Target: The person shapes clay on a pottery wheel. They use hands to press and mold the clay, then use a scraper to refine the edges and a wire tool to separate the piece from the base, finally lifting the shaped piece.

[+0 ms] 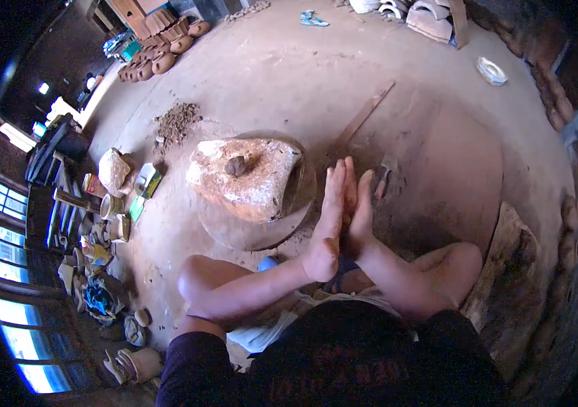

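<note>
My left hand [326, 220] and my right hand [360, 210] are held upright, palm to palm, with long straight fingers pressed together; whatever lies between the palms, if anything, I cannot make out. Just left of them, a pale, rust-stained block [214, 169] rests on a round board [235, 230] on the floor. A small brown lump [238, 165] sits on top of the block. A trowel-like tool [384, 180] lies beyond my right hand, near a long flat wooden strip [363, 115].
Crumbled clay [177, 122] lies beyond the block. Buckets, pale lumps [114, 169] and pipes crowd the left wall. Stacked clay pots [163, 62] stand at the back left, arched pieces [428, 24] at the back right. A stained sack-like sheet [506, 264] lies by my right knee.
</note>
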Demonstrator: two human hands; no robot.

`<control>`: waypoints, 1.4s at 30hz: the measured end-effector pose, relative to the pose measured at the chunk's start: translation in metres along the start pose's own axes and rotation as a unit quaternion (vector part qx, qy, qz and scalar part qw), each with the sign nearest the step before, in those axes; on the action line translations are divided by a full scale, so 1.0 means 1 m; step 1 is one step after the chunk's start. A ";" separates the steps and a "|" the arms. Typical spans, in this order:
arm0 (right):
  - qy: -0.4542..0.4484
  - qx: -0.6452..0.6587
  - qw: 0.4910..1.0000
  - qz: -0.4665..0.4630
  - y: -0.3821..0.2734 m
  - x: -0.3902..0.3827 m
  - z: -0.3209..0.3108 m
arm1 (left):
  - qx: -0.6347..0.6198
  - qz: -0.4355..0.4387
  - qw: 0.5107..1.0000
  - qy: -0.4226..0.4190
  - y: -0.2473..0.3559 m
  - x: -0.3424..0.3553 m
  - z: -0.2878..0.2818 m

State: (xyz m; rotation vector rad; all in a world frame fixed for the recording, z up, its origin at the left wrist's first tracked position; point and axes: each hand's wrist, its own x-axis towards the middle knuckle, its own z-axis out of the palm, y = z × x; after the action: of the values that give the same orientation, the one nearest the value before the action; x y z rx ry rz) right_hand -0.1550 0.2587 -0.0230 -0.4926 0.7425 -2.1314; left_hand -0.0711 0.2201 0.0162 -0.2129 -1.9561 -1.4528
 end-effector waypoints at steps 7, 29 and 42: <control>0.052 0.094 0.993 0.055 -0.004 -0.006 0.010 | -0.035 -0.064 0.997 0.015 -0.022 -0.010 -0.001; 0.120 0.256 0.953 0.110 0.029 0.000 -0.016 | 0.098 -0.171 0.980 -0.005 -0.051 -0.002 -0.006; 0.110 -0.055 0.965 0.232 0.060 0.038 -0.049 | 0.681 -0.238 0.680 0.130 -0.086 -0.019 -0.174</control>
State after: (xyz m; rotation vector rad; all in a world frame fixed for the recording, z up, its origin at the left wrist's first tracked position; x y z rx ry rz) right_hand -0.1716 0.2145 -0.0955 -0.1178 0.9978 -1.7249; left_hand -0.0274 0.0382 -0.0377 1.1635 -2.3577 0.1117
